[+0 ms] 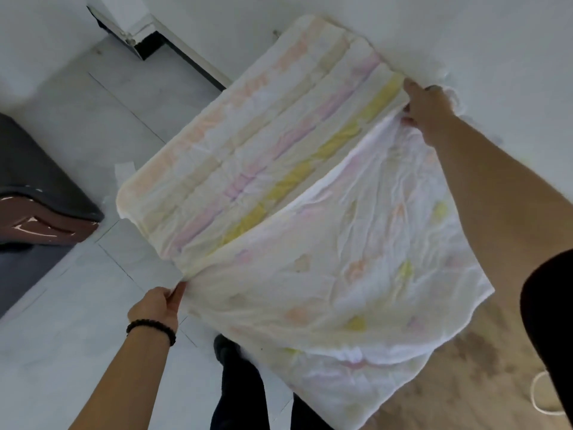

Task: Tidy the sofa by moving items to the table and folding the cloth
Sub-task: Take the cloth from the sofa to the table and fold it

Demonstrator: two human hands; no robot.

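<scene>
A thin white cloth with pale pink, yellow and peach stripes is stretched out in the air in front of me. My left hand, a dark bead bracelet on its wrist, pinches the cloth's near left corner at the fold line. My right hand grips the far right corner, up by the white wall. The far half of the cloth hangs beyond the fold, and the near half drapes down over the brown surface at lower right.
Pale floor tiles lie below at left. A dark sofa end with a glossy brown trim sits at the left edge. A black skirting and door frame run along the back wall. My dark-trousered legs show at the bottom.
</scene>
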